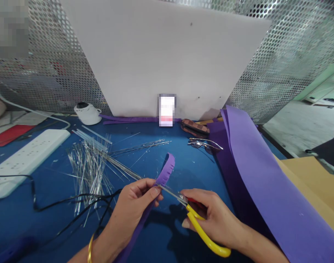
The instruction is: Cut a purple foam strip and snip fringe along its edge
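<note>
My left hand (141, 202) pinches a long purple strip (167, 171) between thumb and fingers. The strip's far end curls up above the fingertips and shows small slits along one edge; its other length runs down past my wrist. In my right hand (210, 210) is a pair of scissors (206, 237) with yellow handles. Their blades point left and reach the strip's edge right beside my left thumb. How far the blades are apart cannot be made out.
Thin metal wires (90, 171) lie in a heap on the blue table at left, near black cables and a white power strip (27, 157). A large purple sheet (254, 164) rises at right. Eyeglasses (202, 144), a phone (167, 109) and a white cup-shaped object (87, 113) stand farther back.
</note>
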{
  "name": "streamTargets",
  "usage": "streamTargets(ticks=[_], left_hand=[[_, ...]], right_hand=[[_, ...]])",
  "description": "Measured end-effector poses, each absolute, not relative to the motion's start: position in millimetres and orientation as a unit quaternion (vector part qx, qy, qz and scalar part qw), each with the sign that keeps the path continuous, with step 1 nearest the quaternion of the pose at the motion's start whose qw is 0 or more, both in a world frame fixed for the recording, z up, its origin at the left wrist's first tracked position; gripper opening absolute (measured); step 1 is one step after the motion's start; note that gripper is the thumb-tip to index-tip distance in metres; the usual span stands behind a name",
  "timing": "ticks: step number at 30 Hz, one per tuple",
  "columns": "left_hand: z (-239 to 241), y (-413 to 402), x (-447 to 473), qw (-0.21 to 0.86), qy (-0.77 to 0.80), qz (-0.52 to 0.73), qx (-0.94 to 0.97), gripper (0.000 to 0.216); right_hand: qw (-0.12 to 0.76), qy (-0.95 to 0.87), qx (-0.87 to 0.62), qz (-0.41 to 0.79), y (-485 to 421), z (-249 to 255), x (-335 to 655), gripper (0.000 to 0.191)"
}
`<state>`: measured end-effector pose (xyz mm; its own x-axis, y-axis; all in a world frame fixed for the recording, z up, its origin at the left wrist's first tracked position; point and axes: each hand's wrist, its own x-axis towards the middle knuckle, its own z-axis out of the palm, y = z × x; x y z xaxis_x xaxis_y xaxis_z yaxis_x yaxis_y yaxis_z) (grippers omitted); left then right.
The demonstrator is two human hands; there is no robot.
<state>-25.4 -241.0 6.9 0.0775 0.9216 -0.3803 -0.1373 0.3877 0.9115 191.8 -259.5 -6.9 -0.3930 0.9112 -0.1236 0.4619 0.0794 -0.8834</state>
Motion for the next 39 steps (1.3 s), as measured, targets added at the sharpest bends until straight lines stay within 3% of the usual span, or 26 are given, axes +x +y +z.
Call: streamTargets(ticks=[25,39], left_hand=[[0.0,-241.3,-26.5,0.638,0.531,0.426,0.360,0.018],[-0.7,-242.7,-28.8,0.637,0.529,0.425,0.365,0.017]], right_hand=[[0.239,-0.729,-0.482,0.422,-255.1,-4.9,193.3,0.031],[0.239,-0.717,-0.478,0.447,-254.5,-1.4,191.2,0.019]])
